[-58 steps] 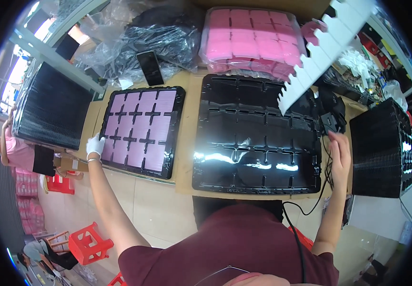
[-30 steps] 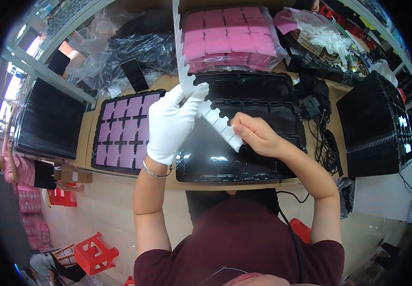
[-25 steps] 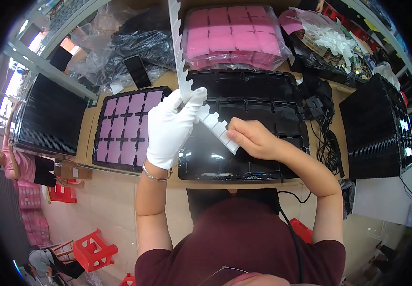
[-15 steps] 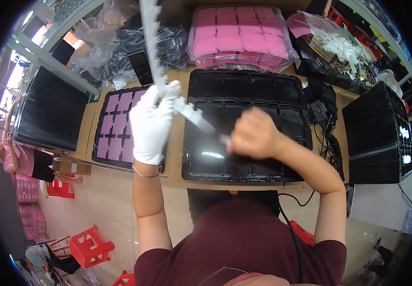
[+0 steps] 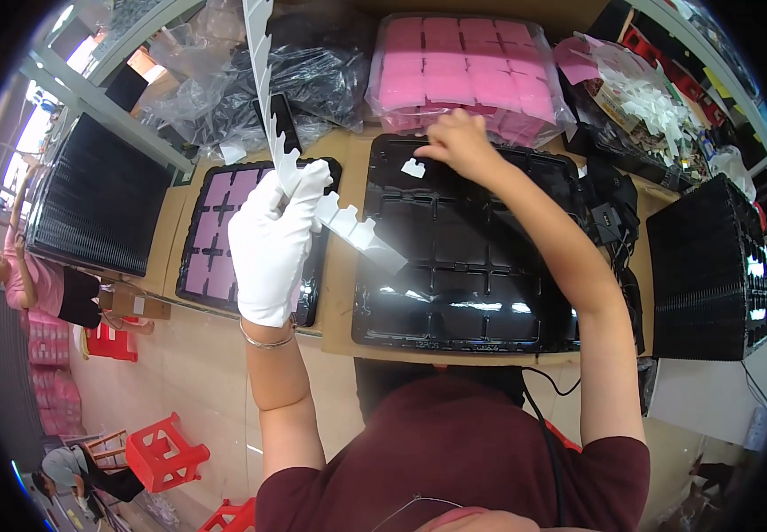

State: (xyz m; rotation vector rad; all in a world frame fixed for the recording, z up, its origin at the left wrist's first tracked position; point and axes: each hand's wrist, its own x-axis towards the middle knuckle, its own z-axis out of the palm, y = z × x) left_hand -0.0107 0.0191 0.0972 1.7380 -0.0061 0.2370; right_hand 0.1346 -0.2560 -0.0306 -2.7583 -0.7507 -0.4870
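Note:
My left hand (image 5: 275,238), in a white glove, holds up a long white notched strip (image 5: 270,106) that bends at the hand and trails down over the black compartment tray (image 5: 472,293). My bare right hand (image 5: 460,142) reaches to the tray's far left corner, fingers pinched beside a small white piece (image 5: 413,168) lying in that compartment. A second black tray (image 5: 224,232) filled with pink foam pads lies to the left, partly behind the gloved hand.
A bagged block of pink foam pads (image 5: 468,75) sits behind the tray. Stacks of black trays stand at left (image 5: 90,204) and right (image 5: 711,266). Black plastic bags (image 5: 312,80) and a bin of white pieces (image 5: 649,97) lie at the back. Other people sit far left.
My right hand left the strip and reached forward to the tray's far left corner, where a small white piece now lies. My gloved left hand kept the strip, shifting it left and upright.

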